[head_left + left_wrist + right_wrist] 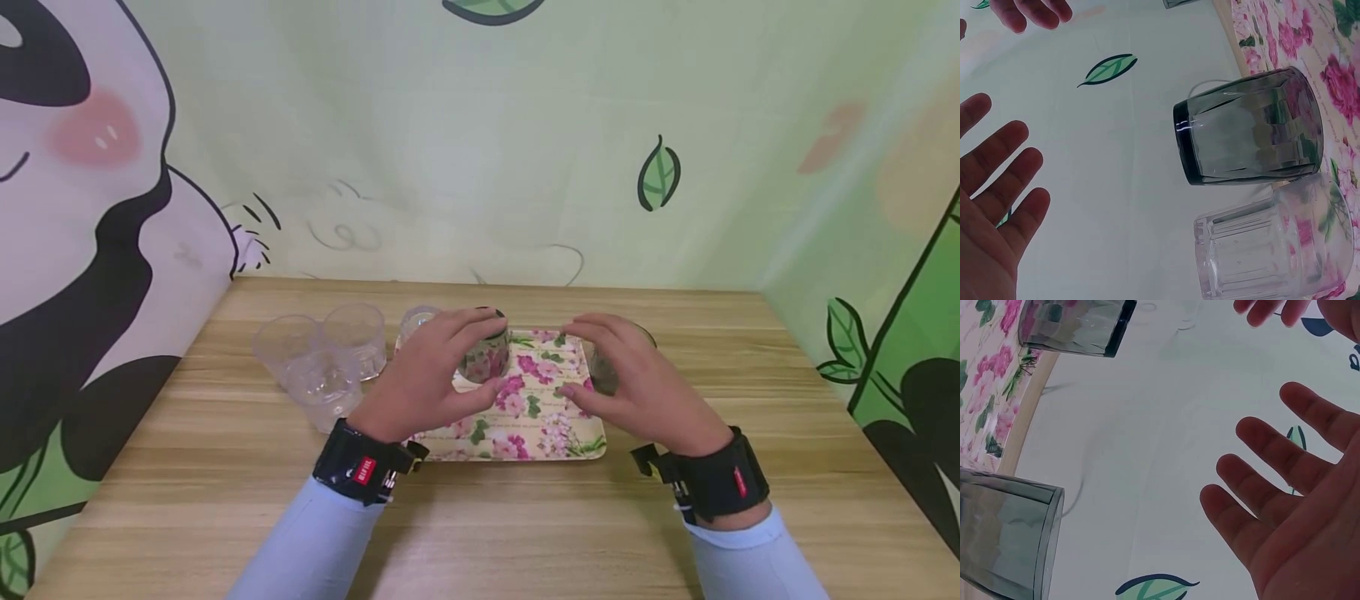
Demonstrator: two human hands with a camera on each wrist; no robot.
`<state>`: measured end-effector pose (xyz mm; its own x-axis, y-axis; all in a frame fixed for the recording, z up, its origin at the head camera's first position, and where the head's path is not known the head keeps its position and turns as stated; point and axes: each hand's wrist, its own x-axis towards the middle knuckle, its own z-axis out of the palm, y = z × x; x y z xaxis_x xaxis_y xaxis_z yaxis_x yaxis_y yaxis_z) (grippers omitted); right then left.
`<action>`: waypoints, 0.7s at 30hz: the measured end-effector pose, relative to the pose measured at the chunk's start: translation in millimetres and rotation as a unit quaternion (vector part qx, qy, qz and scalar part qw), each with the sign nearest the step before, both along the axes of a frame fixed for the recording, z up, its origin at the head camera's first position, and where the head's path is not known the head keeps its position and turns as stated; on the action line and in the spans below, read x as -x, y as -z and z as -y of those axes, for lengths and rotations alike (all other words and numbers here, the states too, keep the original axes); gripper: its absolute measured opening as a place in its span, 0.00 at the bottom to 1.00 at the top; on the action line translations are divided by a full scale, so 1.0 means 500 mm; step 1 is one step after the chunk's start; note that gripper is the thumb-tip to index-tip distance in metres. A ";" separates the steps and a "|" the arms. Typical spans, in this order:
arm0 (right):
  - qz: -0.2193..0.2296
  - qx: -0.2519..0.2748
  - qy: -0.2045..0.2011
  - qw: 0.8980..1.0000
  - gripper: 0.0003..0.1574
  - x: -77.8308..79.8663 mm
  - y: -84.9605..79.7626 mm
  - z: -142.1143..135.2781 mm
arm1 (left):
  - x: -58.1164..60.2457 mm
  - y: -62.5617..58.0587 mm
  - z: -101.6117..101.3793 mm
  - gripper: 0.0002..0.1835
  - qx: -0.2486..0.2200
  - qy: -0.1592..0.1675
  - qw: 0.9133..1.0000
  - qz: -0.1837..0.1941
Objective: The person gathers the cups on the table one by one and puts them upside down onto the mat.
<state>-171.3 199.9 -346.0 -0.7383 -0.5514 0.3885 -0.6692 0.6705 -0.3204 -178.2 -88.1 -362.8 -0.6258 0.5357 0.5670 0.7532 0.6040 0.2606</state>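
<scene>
Both my hands hover over a flowered tray (555,429), fingers spread and empty. My left hand (431,375) is above the tray's left side, partly covering a grey tinted glass (487,358) there. In the left wrist view that grey glass (1247,128) stands upside down, thick base up. Close beside it a clear glass (1260,240) is also upside down on the tray. My right hand (641,383) hangs by the tray's right edge, overlapping a second grey glass (603,371). In the right wrist view this second glass (1007,534) stands beside the tray, rim up.
Three clear glasses stand close together on the wooden table (525,525) left of the tray: one at the back left (281,342), one at the back right (360,333), one in front (326,392). A printed cloth wall (465,167) rises behind the table.
</scene>
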 end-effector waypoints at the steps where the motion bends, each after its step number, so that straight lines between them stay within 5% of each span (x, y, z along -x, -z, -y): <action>1: 0.002 0.002 0.000 1.000 0.43 0.001 0.000 0.000 | 0.000 0.001 0.000 0.33 0.002 -0.001 1.000 0.001; 21: 0.073 -0.021 0.034 0.997 0.45 0.028 0.019 -0.008 | 0.005 0.003 0.003 0.33 0.000 -0.005 1.000 0.004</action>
